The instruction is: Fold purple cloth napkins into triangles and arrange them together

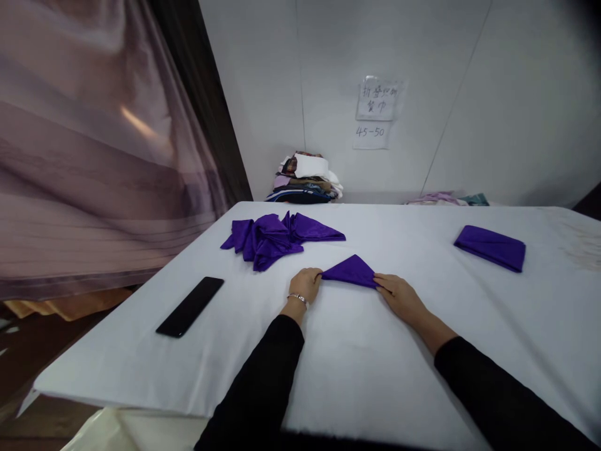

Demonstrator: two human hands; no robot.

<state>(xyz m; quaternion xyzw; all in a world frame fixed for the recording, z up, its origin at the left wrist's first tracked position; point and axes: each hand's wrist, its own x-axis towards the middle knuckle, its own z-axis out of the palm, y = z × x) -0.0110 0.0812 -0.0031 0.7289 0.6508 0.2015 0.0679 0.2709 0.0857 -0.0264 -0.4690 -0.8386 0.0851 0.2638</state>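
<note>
A purple napkin (351, 270), folded into a triangle, lies on the white-covered table (357, 363) with its point toward the wall. My left hand (306, 285) pinches its left corner, fingers closed. At the right corner my right hand (399, 295) grips the cloth between thumb and fingers. Beyond my left hand sits a loose heap of crumpled purple napkins (270, 238). Off to the right rests a purple cloth bundle (492, 247), folded into a flat rectangle.
A black phone-like slab (190, 307) lies on the table's left side. Stacked clothes (307, 178) stand behind the far edge, with more fabric (439, 198) to the right. A pinkish curtain (103, 150) hangs at left. Handwritten paper signs (378, 100) are on the wall.
</note>
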